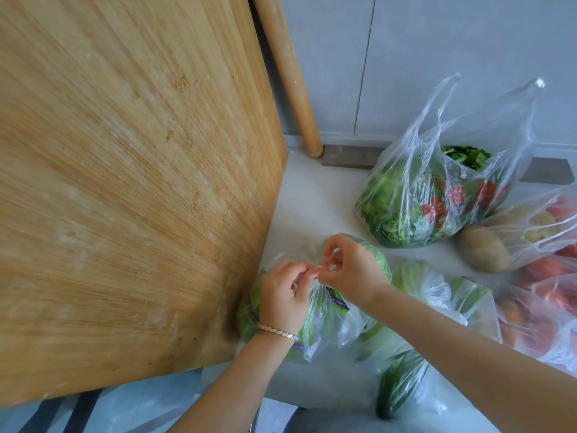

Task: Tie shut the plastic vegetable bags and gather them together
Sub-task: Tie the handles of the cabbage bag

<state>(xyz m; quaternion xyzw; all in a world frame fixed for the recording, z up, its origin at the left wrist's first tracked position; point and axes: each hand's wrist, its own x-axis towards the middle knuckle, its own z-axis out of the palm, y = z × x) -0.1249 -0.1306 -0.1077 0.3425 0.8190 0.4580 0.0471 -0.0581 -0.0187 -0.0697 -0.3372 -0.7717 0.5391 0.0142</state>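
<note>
Head: L hand (282, 296) + R hand (349, 270) pinch top of veg bag (331, 312), likely cabbage.

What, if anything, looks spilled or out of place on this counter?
One potato lies bare on the counter, seemingly outside the potato bag at the right, as if rolled out. The greens bag behind it stands open, handles untied. The left hand and right hand pinch the neck of the pale green vegetable bag.

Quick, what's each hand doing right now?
Left hand: fingers pinch the twisted top of the green-vegetable bag.
Right hand: fingers pinch the same bag's top too.
</note>
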